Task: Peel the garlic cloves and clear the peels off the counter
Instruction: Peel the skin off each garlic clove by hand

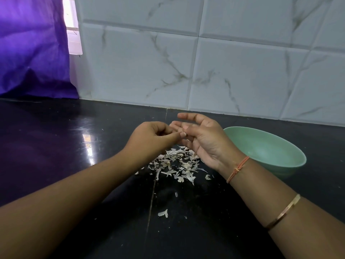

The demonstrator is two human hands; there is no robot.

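A small garlic clove (183, 133) is held between both hands above the black counter (56, 146). My left hand (153, 136) pinches it with curled fingers from the left. My right hand (203, 139), palm up, pinches it between thumb and fingers, the index finger stretched out. Most of the clove is hidden by the fingertips. Below the hands lies a heap of pale garlic peels (177, 165), with a few stray peels (163, 213) nearer to me.
A pale green bowl (270, 152) stands on the counter right of the hands; its inside is not visible from here. A purple cloth (33, 53) hangs at the back left. A white marble-tiled wall (205, 62) closes off the back of the counter.
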